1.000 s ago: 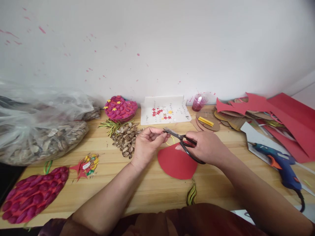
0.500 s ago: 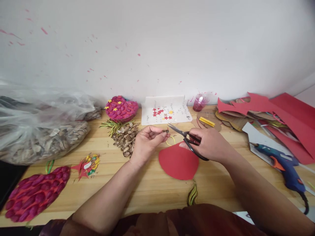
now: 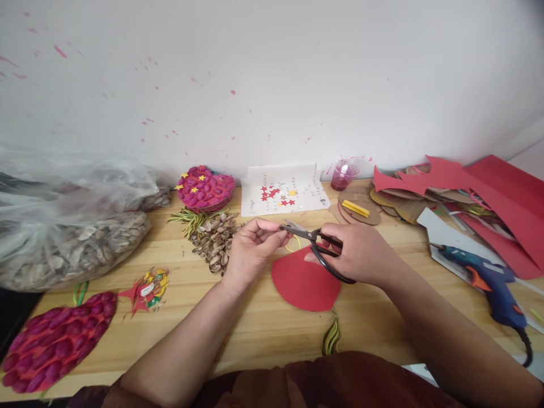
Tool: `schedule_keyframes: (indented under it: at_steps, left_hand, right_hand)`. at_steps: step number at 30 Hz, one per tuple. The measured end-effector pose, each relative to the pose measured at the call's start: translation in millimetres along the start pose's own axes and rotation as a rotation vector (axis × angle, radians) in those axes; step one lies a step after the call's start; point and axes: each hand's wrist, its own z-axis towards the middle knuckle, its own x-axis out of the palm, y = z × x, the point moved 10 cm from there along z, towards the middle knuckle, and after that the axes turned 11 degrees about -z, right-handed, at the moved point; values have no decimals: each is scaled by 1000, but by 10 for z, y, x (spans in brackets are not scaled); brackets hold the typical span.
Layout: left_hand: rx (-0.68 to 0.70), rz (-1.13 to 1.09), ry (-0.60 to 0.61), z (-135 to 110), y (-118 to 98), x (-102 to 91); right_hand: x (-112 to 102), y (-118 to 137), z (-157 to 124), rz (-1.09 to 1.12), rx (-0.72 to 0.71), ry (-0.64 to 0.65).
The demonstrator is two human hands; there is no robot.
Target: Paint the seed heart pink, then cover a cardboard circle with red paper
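My left hand [image 3: 256, 249] pinches a small dark brown shell piece between thumb and fingertips, mostly hidden now. In my right hand [image 3: 352, 253] are black-handled scissors [image 3: 334, 266], their blades at the left fingertips and touching or very near the shell. Below both hands lies a red paper piece [image 3: 305, 280] with a rounded edge. A yellow string loop [image 3: 293, 245] shows at its top, and a green and yellow tassel [image 3: 331, 335] hangs from its lower end. Just left of my left hand is a pile of brown shells [image 3: 215, 241].
A blue glue gun [image 3: 488, 277] rests at right beside red card sheets [image 3: 501, 209]. A plastic bag of shells [image 3: 76, 243] fills the left. Behind stand a paper with small stars [image 3: 255, 207] and a cup of pink paint [image 3: 342, 177]. A magenta shell-covered ornament [image 3: 59, 340] lies front left.
The scissors have moved left, bringing their blades to the shell at my left fingertips, and look more closed. The whole view has shifted slightly.
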Motion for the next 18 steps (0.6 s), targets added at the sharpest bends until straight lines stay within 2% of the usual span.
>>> schedule_keyframes:
  at_steps: [9,18]
  left_hand:
    - [140,98,-71,-90,-80,-19]
    - [128,80,-82,-97,-71,-17]
  right_hand:
    - [13,21,-18,-19,61,-25]
    - [33,32,-23,-6,73,-1]
